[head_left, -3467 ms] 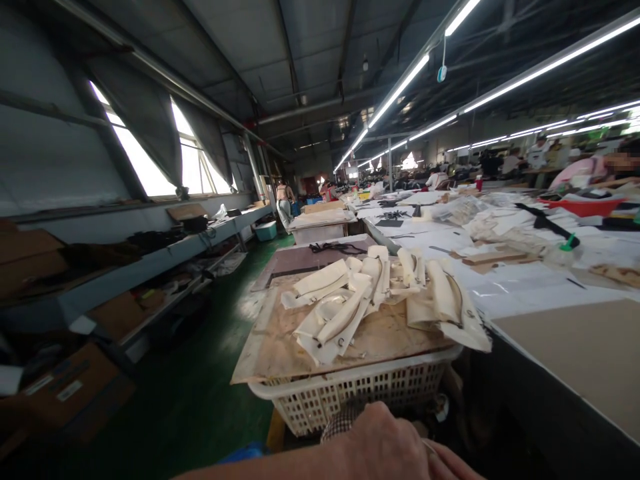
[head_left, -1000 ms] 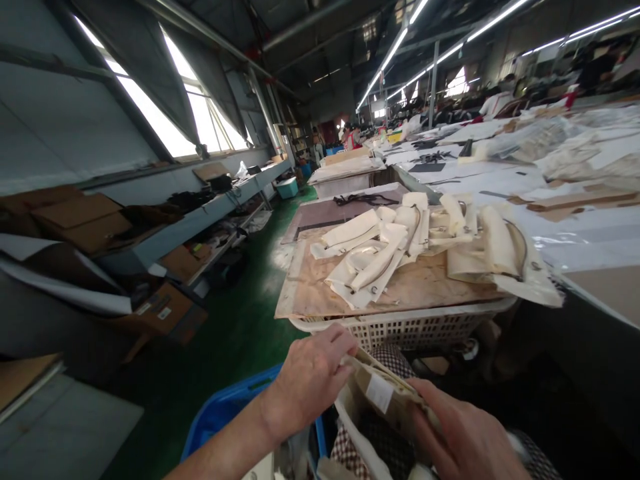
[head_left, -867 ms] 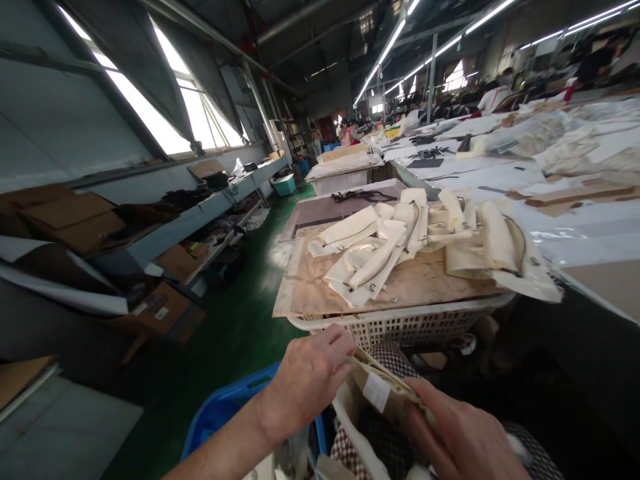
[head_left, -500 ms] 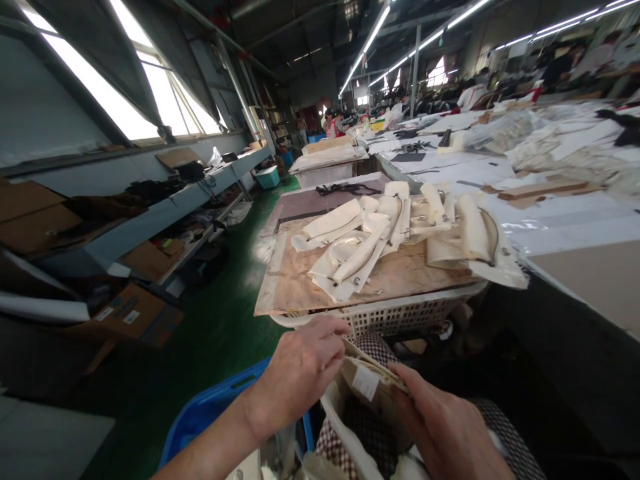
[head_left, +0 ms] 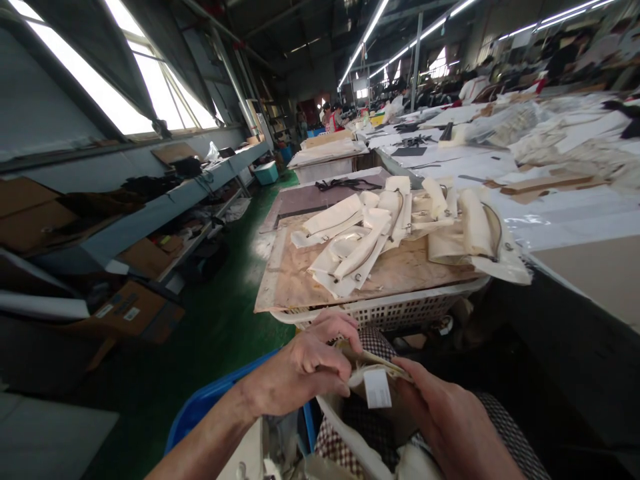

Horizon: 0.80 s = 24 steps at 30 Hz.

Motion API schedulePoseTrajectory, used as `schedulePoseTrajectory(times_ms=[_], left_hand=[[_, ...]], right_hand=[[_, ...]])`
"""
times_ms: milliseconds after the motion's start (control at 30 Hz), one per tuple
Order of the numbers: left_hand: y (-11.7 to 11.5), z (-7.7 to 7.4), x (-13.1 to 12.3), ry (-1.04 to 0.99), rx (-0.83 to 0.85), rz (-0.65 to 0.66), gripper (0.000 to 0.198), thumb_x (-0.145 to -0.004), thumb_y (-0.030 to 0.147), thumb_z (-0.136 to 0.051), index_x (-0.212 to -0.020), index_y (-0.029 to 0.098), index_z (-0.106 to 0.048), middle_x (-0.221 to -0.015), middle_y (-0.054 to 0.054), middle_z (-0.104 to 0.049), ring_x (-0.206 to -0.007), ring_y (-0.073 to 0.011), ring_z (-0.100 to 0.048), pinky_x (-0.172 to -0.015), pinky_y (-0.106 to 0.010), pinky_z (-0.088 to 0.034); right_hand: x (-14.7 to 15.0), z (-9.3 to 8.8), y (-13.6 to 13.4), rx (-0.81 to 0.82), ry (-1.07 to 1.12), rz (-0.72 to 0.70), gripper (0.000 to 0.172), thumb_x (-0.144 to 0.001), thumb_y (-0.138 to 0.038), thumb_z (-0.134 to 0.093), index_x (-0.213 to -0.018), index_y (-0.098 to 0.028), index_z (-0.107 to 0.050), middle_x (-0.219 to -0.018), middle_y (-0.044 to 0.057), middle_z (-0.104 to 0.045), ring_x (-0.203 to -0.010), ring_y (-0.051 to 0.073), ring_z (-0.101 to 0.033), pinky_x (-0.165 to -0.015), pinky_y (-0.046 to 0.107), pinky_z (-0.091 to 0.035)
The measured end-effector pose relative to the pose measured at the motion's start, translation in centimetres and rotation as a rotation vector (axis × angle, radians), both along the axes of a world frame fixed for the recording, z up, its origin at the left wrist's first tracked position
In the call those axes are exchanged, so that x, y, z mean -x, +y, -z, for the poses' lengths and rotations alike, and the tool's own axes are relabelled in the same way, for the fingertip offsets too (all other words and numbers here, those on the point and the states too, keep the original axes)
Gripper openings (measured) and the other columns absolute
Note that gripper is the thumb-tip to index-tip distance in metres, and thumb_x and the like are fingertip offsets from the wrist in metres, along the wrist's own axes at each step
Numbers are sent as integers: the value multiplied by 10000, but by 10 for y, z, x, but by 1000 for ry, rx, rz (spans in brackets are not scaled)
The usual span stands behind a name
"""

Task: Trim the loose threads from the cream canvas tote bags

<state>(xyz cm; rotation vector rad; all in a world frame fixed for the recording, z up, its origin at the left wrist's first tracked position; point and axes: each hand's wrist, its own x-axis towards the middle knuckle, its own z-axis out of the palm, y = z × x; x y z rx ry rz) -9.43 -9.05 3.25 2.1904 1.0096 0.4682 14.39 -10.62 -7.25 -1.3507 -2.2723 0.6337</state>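
Over my lap I have a cream bag piece (head_left: 345, 427) of soft sheet material, its inner side showing a small white label (head_left: 377, 389). My left hand (head_left: 313, 363) curls over its far left edge, thumb and fingers closed on the rim. My right hand (head_left: 445, 413) grips the right edge, thumb along the top and the other fingers partly hidden beneath. Other cream pieces (head_left: 245, 457) lie below my left forearm, beside a blue crate (head_left: 193, 413). Checked cloth covers my legs.
In front, a brown board (head_left: 285, 280) rests on a white perforated basket (head_left: 390, 315) and bears several cream pieces with zips (head_left: 353, 260). On the right, a long table (head_left: 530, 227) holds sheets and plastic. Cardboard boxes (head_left: 135, 313) and shelving line the left; people sit far back.
My left hand has shifted slightly and its thumb and fingers now part more around the rim. The label has turned to hang more upright and shows more fully. My right hand stays nearly in place.
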Motion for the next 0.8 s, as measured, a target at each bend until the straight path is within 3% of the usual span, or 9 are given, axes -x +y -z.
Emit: schedulePoseTrajectory(times_ms=[100,267,400,567,700,800], left_hand=[[-1,-1,0,-33,32,50,142,-798,94,-729,-712,183,-660,-1080,-29,-586,-1247,-216,-422,-1089,-379,-361],[0,-9,-4,15,19,93,161,-833,115,-705,-710,193,-635,-1019,-28,-598,-1179,-202,-466,-1048,-350,-392],[3,-11,-10,35,-71,91,156,-888,72,-580,-784,189,-583,-934,-33,-644,-1093,-194,-524,-1038,-380,-376],[4,-11,-19,149,-187,29,211,-794,-18,-509,-773,190,-533,-872,-13,-622,-1080,-202,-509,-1030,-393,-345],[7,-16,-28,278,-173,-41,137,-791,127,-635,-763,194,-519,-834,14,-582,-862,-179,-516,-987,-407,-362],[11,-17,-35,357,-226,-10,229,-759,250,-742,-696,191,-530,-760,31,-558,-838,-188,-505,-1008,-438,-330]], right_hand=[[0,-3,1,62,8,55,359,-968,-274,-318,-1161,-246,-620,-864,29,-781,-717,234,-755,-577,290,-544],[-6,-8,6,152,47,-26,327,-975,-294,-328,-1147,-274,-606,-896,9,-774,-725,208,-746,-565,253,-501],[-9,-16,7,236,103,-10,302,-966,-313,-350,-1075,-261,-626,-845,13,-758,-704,205,-723,-572,249,-472],[-11,-24,8,281,144,-1,317,-966,-356,-346,-991,-231,-636,-804,19,-735,-696,199,-692,-602,260,-465],[-13,-29,9,304,221,-22,300,-959,-371,-393,-1047,-214,-633,-879,32,-742,-744,192,-684,-625,250,-484],[-13,-29,8,306,288,-5,277,-949,-362,-436,-1056,-214,-644,-859,25,-742,-720,181,-680,-607,236,-487]])
